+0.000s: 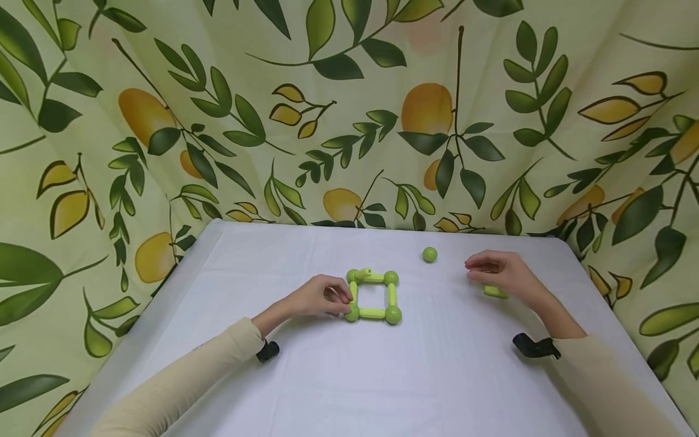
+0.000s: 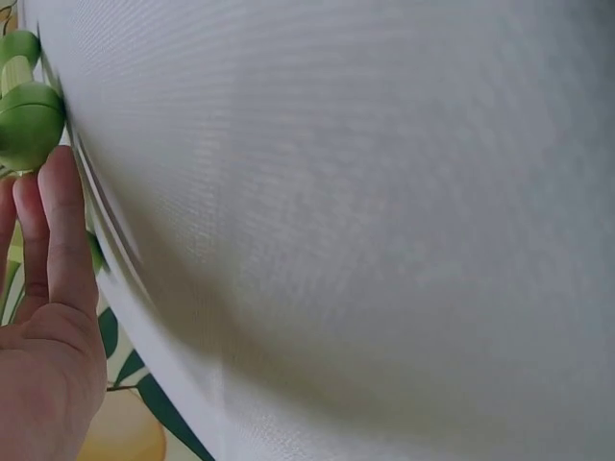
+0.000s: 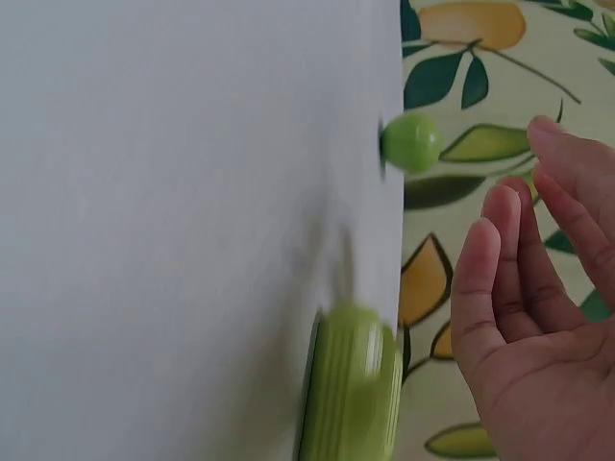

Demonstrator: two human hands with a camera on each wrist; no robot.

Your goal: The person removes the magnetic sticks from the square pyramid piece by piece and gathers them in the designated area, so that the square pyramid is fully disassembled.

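Rod (image 1: pixel 496 292) lies at seven o'clock from the nearer right hand (image 1: pixel 509 274), loose and empty; we read its axis roughly nine-to-three. Left hand (image 1: pixel 321 295) pinches frame (image 1: pixel 372 313).

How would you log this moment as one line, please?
left hand: touching frame at near-left corner | right hand: empty, near rod | rod: loose on table | ball: on table, apart from frame

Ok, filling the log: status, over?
Left hand holding green plastic ball-and-rod square. Right hand empty, raised near loose green plastic rod. No obstruction seen.
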